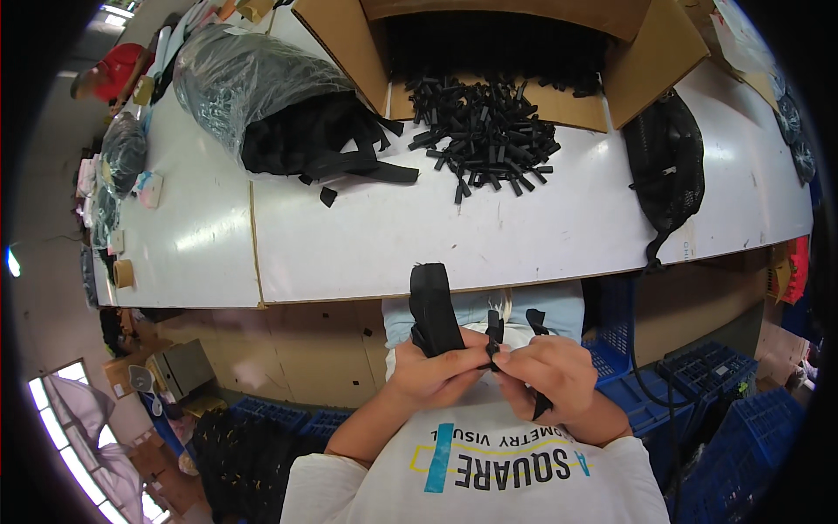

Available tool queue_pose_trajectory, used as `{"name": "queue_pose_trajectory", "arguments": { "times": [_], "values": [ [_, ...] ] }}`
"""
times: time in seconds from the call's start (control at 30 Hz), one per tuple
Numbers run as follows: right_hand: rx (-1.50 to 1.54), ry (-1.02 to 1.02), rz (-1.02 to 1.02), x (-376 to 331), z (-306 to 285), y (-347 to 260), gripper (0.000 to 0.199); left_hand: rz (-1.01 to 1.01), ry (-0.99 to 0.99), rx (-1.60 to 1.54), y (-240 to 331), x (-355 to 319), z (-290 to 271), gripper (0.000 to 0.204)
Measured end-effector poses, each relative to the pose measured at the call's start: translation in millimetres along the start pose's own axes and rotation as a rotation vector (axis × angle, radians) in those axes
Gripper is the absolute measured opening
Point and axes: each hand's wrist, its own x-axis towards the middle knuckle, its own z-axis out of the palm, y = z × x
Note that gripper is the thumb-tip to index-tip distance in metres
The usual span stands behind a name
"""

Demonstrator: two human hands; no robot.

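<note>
Both my hands are close together in front of my chest, just off the table's near edge. In my left hand (439,371) is a wide black fabric strap (433,301), its folded end standing up past the fingers. Between the fingertips of both hands sits a small black piece (494,332), partly hidden, whose kind I cannot make out. My right hand (557,374) is closed in a pinch on a narrow black strip (536,321), which shows above and below the fingers.
On the white table (349,236), a heap of small black plastic pieces (489,131) spills from an open cardboard box (672,57). A clear plastic bag (253,74) of black straps (305,140) lies left, a black mesh bag (668,166) right. Blue crates (733,445) stand below right.
</note>
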Motion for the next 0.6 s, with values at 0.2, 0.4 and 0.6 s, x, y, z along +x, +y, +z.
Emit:
{"name": "queue_pose_trajectory", "arguments": {
  "times": [0.2,0.4,0.6],
  "values": [
    [0.034,0.026,-0.008,0.3,2.3,5.4,0.032,0.008,-0.001,0.027,-1.3,0.6,0.8,0.024],
    [0.103,0.040,0.022,-3.9,4.0,10.4,0.030,-0.053,-0.046,-0.053,-10.5,-2.7,4.0,0.031],
    [0.179,0.039,0.077,-3.2,4.4,12.7,0.028,-0.030,-0.018,0.015,-7.5,-2.9,4.0,0.030]
  ]
}}
